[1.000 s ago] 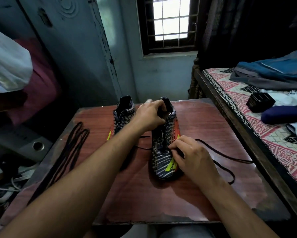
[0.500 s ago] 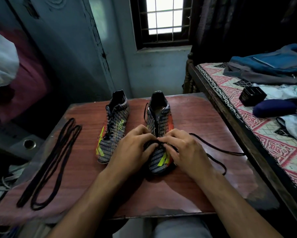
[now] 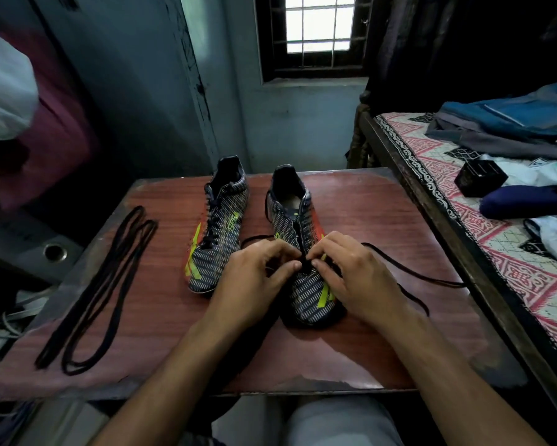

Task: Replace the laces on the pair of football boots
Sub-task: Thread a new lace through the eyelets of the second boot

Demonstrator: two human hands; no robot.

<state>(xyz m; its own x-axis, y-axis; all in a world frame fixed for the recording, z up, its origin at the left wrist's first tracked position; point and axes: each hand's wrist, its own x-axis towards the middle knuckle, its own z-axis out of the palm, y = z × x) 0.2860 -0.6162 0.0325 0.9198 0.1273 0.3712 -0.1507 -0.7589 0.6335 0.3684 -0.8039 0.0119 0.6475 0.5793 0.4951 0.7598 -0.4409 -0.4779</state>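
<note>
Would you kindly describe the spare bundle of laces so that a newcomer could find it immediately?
Start at the reddish wooden table in front of the window. Two boots stand mid-table; the left boot is laced, while both hands work on the right boot. The spare laces lie alone along the table's left edge: long black loops, threaded through nothing, touching neither boot.
</note>
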